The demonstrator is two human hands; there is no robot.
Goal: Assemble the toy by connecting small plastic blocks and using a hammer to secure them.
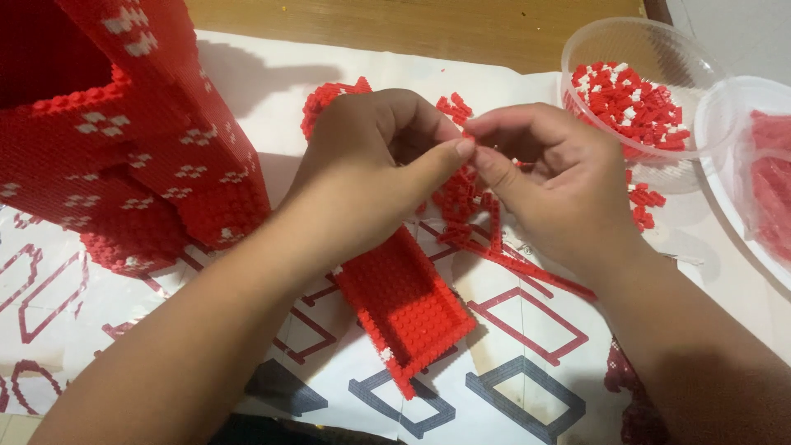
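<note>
Grip: both hands pinched shut; left hand and right hand meet thumb tip to fingertip above the sheet. Whatever sits between the tips is too small to tell.
Red panel: flat studded slab of tiny bricks with a raised rim, lying on the sheet just below the left hand, partly under the wrist.
Long axis: runs from upper left by the left wrist to lower right, near corner pointing toward the camera wearer.
Thin strip: narrow red brick row, slanting under the right hand, down to the right.
Loose bricks: red scatter under and between the hands.
Big build: tall hollow red brick structure, white dot clusters on its walls, far left.
Clear bowl: round, see-through plastic, holds red and white bricks, upper right.
Second clear container: right edge, red contents blurred.
Sheet: white paper, printed red and grey outline shapes, on a wooden table.
</note>
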